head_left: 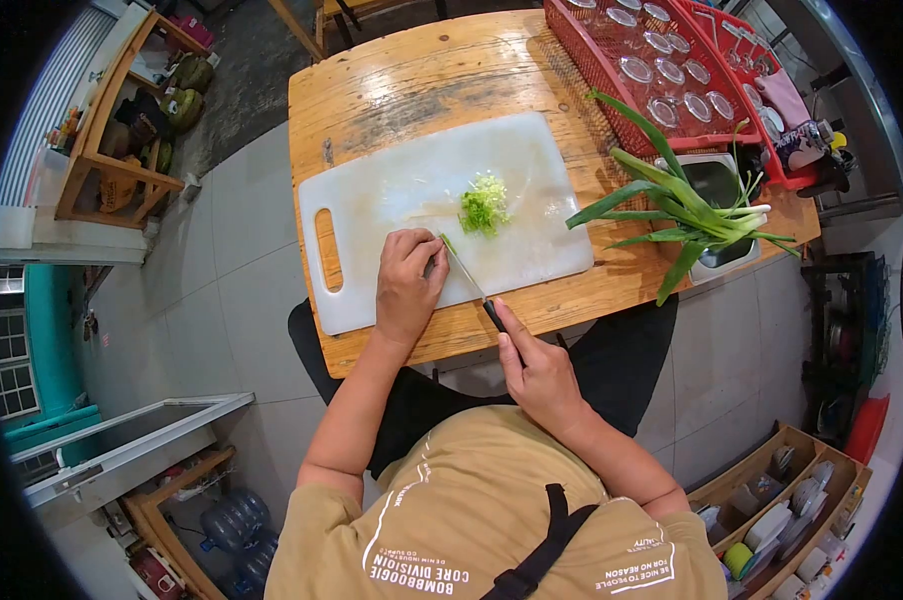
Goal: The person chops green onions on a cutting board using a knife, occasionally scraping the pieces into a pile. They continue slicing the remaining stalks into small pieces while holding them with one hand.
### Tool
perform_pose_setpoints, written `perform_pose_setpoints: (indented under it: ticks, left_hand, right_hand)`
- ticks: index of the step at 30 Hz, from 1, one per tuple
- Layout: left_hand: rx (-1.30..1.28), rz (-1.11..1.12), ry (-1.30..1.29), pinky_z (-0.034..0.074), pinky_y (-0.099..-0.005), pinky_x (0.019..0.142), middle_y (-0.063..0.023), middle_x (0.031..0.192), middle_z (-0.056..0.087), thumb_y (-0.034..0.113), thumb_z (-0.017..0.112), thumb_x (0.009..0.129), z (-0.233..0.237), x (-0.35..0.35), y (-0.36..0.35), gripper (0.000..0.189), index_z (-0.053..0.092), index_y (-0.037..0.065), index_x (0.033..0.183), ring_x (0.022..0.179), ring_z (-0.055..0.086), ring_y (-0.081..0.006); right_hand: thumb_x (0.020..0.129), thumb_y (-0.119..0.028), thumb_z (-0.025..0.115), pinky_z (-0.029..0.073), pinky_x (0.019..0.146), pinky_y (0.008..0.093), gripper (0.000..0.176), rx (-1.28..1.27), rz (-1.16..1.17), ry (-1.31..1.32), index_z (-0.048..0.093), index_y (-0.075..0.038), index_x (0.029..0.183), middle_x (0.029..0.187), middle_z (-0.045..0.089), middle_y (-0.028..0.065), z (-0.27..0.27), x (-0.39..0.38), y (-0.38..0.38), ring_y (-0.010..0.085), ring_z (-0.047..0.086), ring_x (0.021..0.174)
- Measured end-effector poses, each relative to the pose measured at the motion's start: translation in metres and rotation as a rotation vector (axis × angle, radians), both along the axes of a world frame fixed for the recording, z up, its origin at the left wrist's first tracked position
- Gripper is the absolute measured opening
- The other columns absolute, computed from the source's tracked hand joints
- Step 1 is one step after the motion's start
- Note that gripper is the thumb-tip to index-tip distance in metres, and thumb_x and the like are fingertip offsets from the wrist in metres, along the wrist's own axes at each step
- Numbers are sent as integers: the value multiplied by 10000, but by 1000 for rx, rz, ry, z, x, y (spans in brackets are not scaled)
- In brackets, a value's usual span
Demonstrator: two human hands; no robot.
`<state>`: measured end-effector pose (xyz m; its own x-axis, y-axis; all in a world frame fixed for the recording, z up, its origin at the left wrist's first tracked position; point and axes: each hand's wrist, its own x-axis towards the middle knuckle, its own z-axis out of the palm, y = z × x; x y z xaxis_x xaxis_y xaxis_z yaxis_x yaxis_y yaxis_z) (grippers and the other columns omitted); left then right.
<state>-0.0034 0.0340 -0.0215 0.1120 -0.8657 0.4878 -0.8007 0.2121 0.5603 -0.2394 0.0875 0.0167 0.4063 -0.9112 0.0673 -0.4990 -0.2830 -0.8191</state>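
My right hand (544, 380) grips the black handle of a knife (469, 272), its narrow blade pointing up and left over the cutting board. Close to the blade's tip, the fingers of my left hand (410, 275) are bunched together on the board; a sliver of green shows at the fingertips, but what they hold is mostly hidden. The white cutting board (372, 190) has a slot handle at its left end. A small heap of chopped spring onion (485, 206) lies on it, just beyond the blade.
Whole spring onions (687, 205) lie across a metal container (717, 262) at the table's right. Behind them, a red crate (597, 60) holds several upturned glasses (669, 70). The wooden table's (412, 75) near edge is close to my lap.
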Motion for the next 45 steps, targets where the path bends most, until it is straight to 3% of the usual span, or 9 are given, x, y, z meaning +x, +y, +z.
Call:
perform_pose_setpoints:
  ticks: [7, 10, 13, 23, 26, 34, 45]
  left_hand:
    - [7, -4, 6, 571, -448, 948, -138, 1079, 734, -28, 810, 881, 1, 1, 0, 121, 772, -34, 996, 1056, 680, -352]
    - [17, -14, 9, 569, -447, 946, -135, 1080, 734, -29, 809, 879, 1, -1, 0, 119, 767, -34, 990, 1057, 679, -351]
    - [9, -6, 9, 569, -446, 941, -134, 1078, 734, -32, 808, 877, 3, 0, 1, 115, 762, -35, 982, 1053, 679, -349]
    - [-27, -1, -5, 574, -440, 936, -136, 1070, 733, -40, 811, 889, 3, -1, 2, 115, 753, -25, 987, 1052, 685, -344]
    - [-11, -9, -4, 572, -442, 945, -135, 1077, 736, -35, 812, 898, 1, 0, 1, 116, 759, -28, 1001, 1056, 686, -342]
    - [10, -25, -22, 572, -442, 961, -133, 1075, 748, -23, 816, 908, 5, -2, -5, 120, 776, -31, 1021, 1070, 689, -339]
    - [-3, -27, -40, 580, -436, 964, -130, 1092, 754, -32, 816, 899, 2, -3, -5, 131, 793, -39, 1027, 1088, 689, -336]
  right_hand:
    - [1093, -173, 672, 570, 597, 496, 581, -78, 29, 163, 541, -123, 1656, 720, 688, 167, -2, 8, -1, 373, 704, 621]
    - [1090, -180, 678, 560, 569, 496, 606, -192, 18, 108, 521, -128, 1672, 702, 680, 150, -16, 18, -5, 361, 692, 592]
    - [1084, -174, 682, 566, 580, 484, 620, -129, 40, 212, 513, -137, 1680, 719, 683, 140, -7, 7, 2, 347, 703, 621]
    - [1079, -176, 698, 576, 598, 461, 626, -236, 38, 172, 519, -136, 1677, 769, 690, 138, -12, 5, -4, 321, 701, 648]
    - [1085, -177, 693, 580, 613, 463, 606, -177, 23, 236, 532, -133, 1667, 771, 689, 144, -10, 0, -5, 327, 702, 657]
    - [1110, -172, 660, 565, 627, 519, 540, -30, -26, 2, 563, -140, 1640, 804, 718, 215, -4, -5, -9, 420, 709, 672]
    - [1116, -171, 653, 568, 636, 507, 513, -19, -16, -43, 584, -126, 1623, 798, 714, 228, -4, -3, -1, 429, 712, 679]
